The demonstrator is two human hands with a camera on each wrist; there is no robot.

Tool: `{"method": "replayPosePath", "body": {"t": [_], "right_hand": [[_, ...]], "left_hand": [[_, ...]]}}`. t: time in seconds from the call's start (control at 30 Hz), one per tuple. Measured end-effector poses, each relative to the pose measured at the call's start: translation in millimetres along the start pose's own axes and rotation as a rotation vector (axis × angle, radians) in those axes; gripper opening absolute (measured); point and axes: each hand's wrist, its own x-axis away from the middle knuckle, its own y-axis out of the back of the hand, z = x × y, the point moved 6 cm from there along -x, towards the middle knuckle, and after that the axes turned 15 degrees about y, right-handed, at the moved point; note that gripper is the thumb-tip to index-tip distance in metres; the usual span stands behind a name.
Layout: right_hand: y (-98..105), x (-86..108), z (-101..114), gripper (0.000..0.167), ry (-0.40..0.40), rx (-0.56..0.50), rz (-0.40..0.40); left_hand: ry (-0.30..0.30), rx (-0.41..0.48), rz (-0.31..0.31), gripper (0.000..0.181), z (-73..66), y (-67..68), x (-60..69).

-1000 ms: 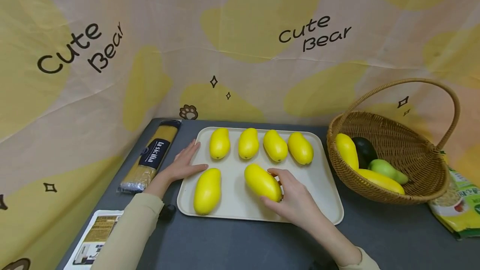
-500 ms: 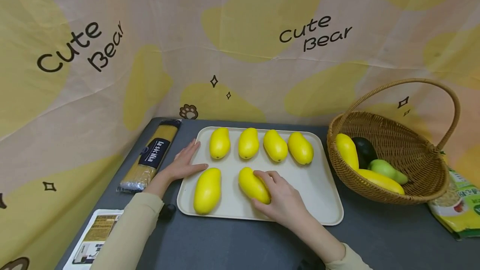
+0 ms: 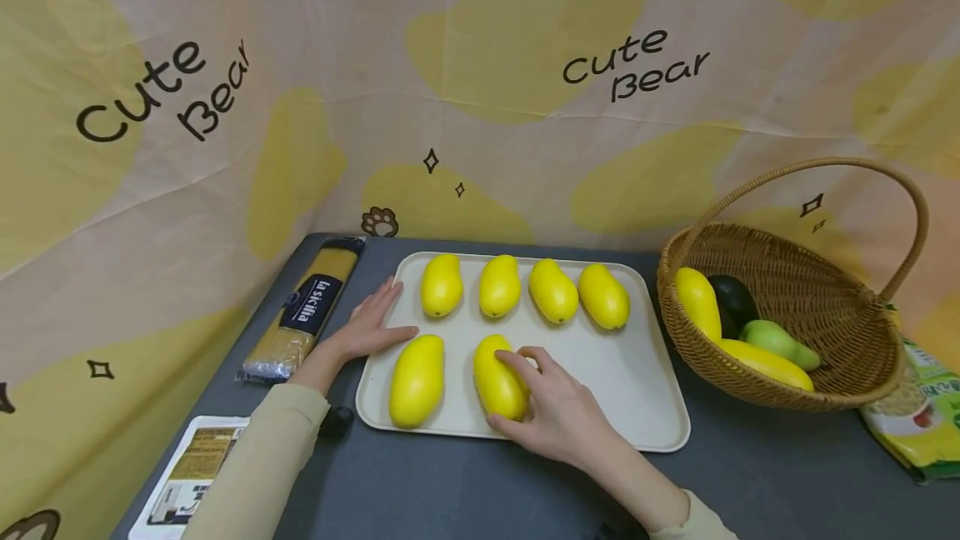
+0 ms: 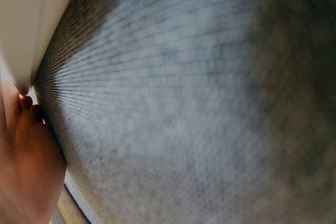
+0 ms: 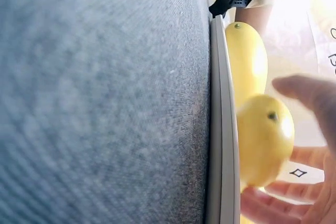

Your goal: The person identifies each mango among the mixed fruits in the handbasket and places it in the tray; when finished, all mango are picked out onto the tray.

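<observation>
Several yellow mangoes lie on a white tray (image 3: pixel 600 390), some in a back row, two in front. My right hand (image 3: pixel 562 407) is spread around the front middle mango (image 3: pixel 497 382), which rests on the tray. In the right wrist view, the thumb (image 5: pixel 302 87) stands apart from that mango (image 5: pixel 265 140), with the other fingers beside it. My left hand (image 3: pixel 367 332) lies at the tray's left edge, fingers extended, its thumb over the rim near the front left mango (image 3: pixel 416 382). In the left wrist view, only part of the left hand (image 4: pixel 31 166) shows.
Right of the tray stands a wicker basket (image 3: pixel 795 257) holding a green pear (image 3: pixel 776 340), a dark avocado-like fruit (image 3: pixel 733 305) and yellow fruit. A spaghetti pack (image 3: pixel 307 307) lies at left, a white printed package (image 3: pixel 187 473) in front of it. A green-yellow bag (image 3: pixel 918 415) sits far right.
My right hand has moved left with the front mango, which has turned more upright in line with the left one. Its fingers have since loosened around it. The left hand stays put.
</observation>
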Motion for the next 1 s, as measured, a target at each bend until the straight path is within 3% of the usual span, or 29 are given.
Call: {"method": "replayPosePath", "body": {"t": [0.23, 0.47, 1.0], "right_hand": [[-1.1, 3.4, 0.3, 0.068, 0.021, -0.140, -0.004], [-2.3, 4.0, 0.4, 0.065, 0.049, -0.204, -0.041], [-2.0, 4.3, -2.3, 0.066, 0.032, -0.208, -0.050]], "left_hand": [[-0.019, 0.006, -0.014, 0.093, -1.6, 1.7, 1.6], [-0.009, 0.009, -0.006, 0.094, -1.3, 0.8, 1.4], [-0.005, 0.015, -0.006, 0.093, -3.2, 2.5, 5.0]]}}
